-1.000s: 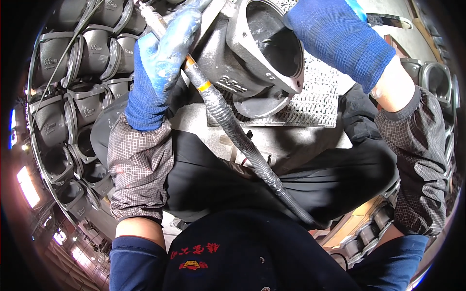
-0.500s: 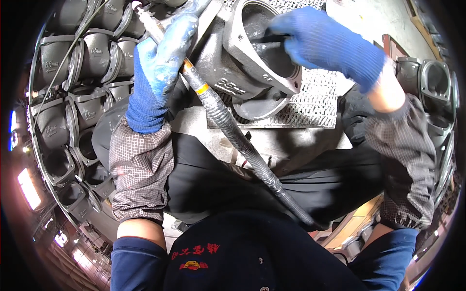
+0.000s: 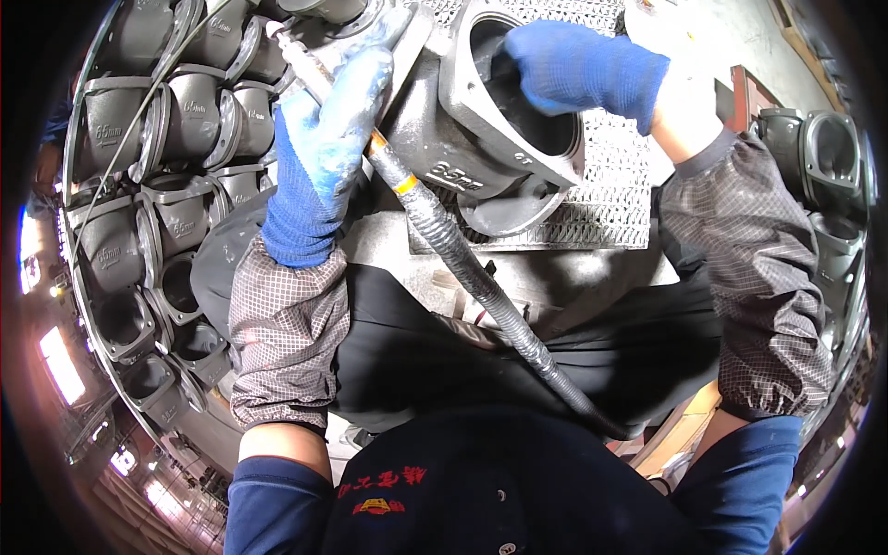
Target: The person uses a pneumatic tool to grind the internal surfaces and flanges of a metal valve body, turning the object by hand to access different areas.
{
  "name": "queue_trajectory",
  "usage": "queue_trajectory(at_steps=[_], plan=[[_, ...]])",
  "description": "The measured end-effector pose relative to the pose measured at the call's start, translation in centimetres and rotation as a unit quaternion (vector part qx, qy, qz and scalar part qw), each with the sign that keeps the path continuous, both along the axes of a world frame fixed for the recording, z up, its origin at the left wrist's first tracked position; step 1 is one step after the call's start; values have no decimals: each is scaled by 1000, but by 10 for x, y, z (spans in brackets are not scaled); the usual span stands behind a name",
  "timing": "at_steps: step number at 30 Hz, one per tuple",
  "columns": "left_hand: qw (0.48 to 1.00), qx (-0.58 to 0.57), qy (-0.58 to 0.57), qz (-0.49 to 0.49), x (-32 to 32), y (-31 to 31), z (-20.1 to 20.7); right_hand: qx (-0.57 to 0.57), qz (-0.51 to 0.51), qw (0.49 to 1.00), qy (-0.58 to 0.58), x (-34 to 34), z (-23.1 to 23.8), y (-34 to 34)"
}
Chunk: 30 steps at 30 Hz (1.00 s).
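A grey cast-metal pipe fitting (image 3: 418, 139) with a flanged, open mouth lies tilted on a metal grating (image 3: 618, 208). My left hand (image 3: 335, 129), in a blue coated glove, is closed around a slim air die grinder (image 3: 301, 60) with a pale pinkish tip, left of the fitting. From its lower end a dark, tape-wrapped hose (image 3: 467, 277) runs down across my lap. My right hand (image 3: 581, 74), gloved in blue, reaches into the fitting's mouth from the right. Its fingers are curled, with something dark by their tips. The fingertips are partly hidden inside.
Many similar grey fittings (image 3: 109, 139) stand stacked in rows at the left, with a thin cable (image 3: 139, 106) hanging before them. More fittings (image 3: 828, 157) are piled at the far right. A reddish-brown metal piece (image 3: 747, 95) stands beyond my right forearm.
My right hand has moved left, farther over the fitting's mouth. The left hand keeps its hold on the die grinder. The whole view has shifted slightly.
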<state>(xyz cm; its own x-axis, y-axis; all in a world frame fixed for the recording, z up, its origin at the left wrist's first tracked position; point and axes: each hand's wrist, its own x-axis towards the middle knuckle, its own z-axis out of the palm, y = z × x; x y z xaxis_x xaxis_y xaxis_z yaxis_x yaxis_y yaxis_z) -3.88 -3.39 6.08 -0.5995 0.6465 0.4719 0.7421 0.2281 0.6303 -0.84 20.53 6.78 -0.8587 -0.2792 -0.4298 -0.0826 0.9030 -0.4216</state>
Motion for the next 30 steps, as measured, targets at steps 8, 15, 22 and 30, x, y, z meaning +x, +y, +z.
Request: queue_trajectory(at_steps=[8,15,22,30], plan=[[994,-58,-66,62,7,5,3,48,-31,995,86,27,-14,8],[994,-90,39,39,3,-7,-4,-201,-302,909,203,114,5,72],[999,-30,-2,24,3,-8,-7,-324,-474,813,98,133,-5,51],[997,-50,52,10,5,-4,-6,-324,-432,819,194,132,-17,48]])
